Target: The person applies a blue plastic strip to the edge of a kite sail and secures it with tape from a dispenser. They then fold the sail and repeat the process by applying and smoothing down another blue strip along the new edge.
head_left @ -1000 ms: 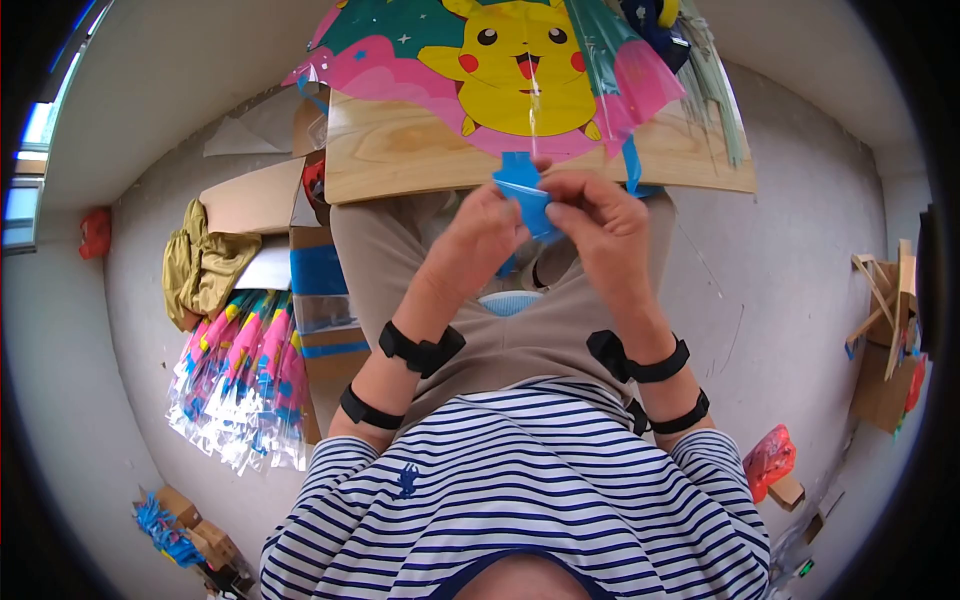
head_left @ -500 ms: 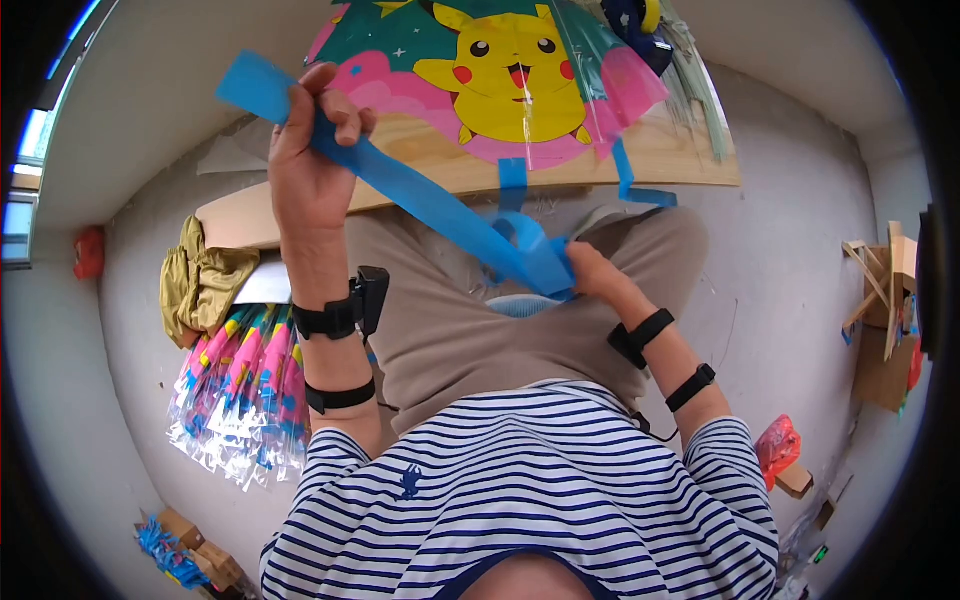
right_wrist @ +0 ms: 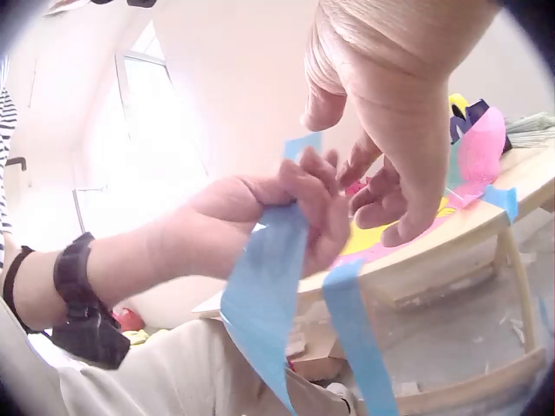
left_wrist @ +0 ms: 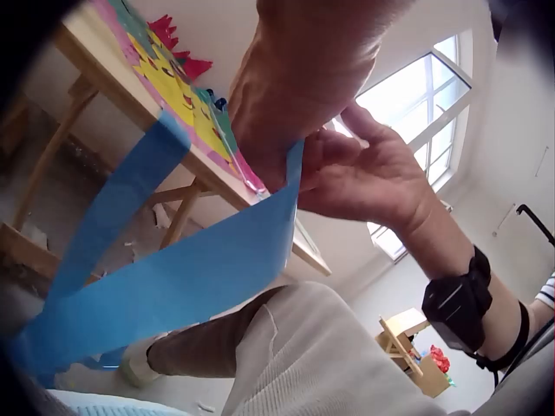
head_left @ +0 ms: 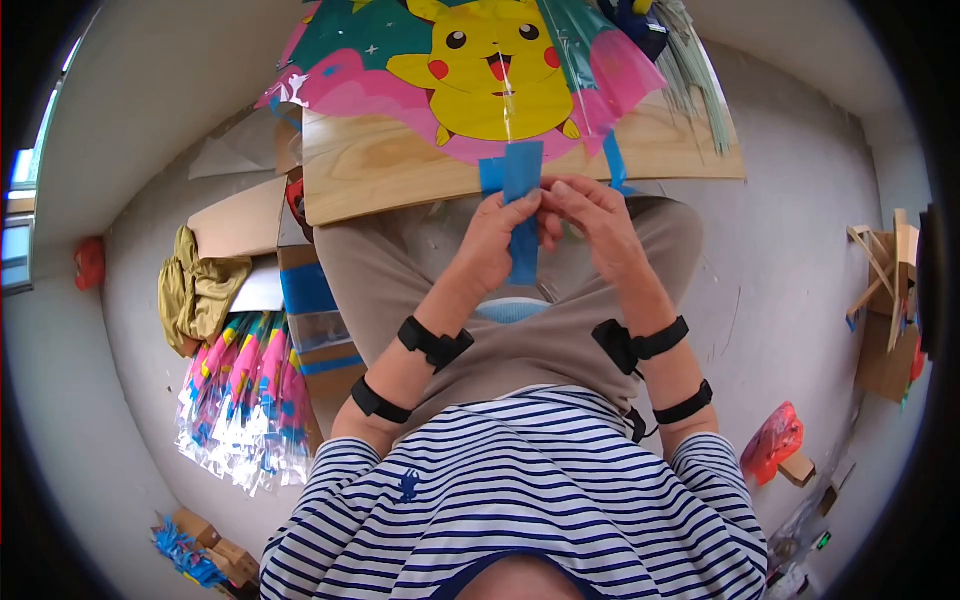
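1. A blue strip [head_left: 523,252] is gripped in the left hand [head_left: 488,243], the fingers curled round it; one short end is left poking up past the knuckles, and the longer part is let down over the lap.
2. The right hand [head_left: 598,232] is held just beside it, fingers loosely bent and parted, with nothing seen in their hold (whether the left fingertips are touched cannot be told).
3. By the left wrist view, the strip is bent below the hand and run down towards the lap, where it is met by a second blue length [left_wrist: 121,208] draped from the counter's edge.
4. Black straps [head_left: 436,343] are worn on both forearms, below the sleeves of a striped shirt [head_left: 520,460]; beige trousers [head_left: 375,285] are seen under the hands.
5. Beyond the hands, a wooden counter [head_left: 385,165] is partly covered by a glossy sheet [head_left: 500,100] on which a yellow cartoon figure is printed.
6. At the counter's right, another blue piece [head_left: 614,160] is hung over the edge, near a bundle of pale strips [head_left: 700,90].
7. On the left, folded printed pieces [head_left: 250,385] are heaped beneath a gold cloth [head_left: 203,285].
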The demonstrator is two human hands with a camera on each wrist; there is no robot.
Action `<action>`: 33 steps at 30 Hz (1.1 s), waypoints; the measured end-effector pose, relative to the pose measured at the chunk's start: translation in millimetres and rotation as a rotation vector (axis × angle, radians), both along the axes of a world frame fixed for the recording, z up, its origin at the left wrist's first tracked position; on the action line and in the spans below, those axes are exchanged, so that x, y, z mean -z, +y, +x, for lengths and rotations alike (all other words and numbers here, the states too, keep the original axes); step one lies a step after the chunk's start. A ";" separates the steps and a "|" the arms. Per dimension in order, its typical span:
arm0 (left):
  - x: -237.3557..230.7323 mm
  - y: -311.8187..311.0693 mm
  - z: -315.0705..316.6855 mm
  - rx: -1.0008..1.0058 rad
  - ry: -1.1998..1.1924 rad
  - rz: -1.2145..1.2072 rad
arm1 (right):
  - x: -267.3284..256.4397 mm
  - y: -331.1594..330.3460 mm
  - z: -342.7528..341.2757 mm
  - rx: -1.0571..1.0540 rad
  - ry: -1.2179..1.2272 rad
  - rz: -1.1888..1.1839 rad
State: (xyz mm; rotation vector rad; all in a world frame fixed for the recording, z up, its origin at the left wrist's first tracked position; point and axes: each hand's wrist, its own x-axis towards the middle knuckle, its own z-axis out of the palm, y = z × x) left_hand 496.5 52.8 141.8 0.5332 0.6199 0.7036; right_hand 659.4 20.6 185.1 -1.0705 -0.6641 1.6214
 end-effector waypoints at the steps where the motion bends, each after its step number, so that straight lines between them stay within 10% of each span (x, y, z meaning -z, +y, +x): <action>1: 4.5 -1.5 4.3 0.005 0.021 -0.014 | 4.1 0.8 -0.6 0.010 -0.009 -0.015; 8: 9.6 -2.9 18.0 0.043 0.116 -0.178 | 33.3 13.4 -4.9 0.172 -0.069 -0.272; 14: -6.5 -12.1 -6.3 -0.165 1.211 1.048 | 93.8 22.8 13.9 0.130 -0.387 -0.212; 20: -1.4 -8.6 5.4 0.035 1.297 1.582 | 127.3 30.6 1.4 0.110 -0.428 -0.215; 33: 25.1 4.7 9.6 0.105 1.345 1.582 | 107.6 15.2 -4.8 0.169 -0.304 -0.322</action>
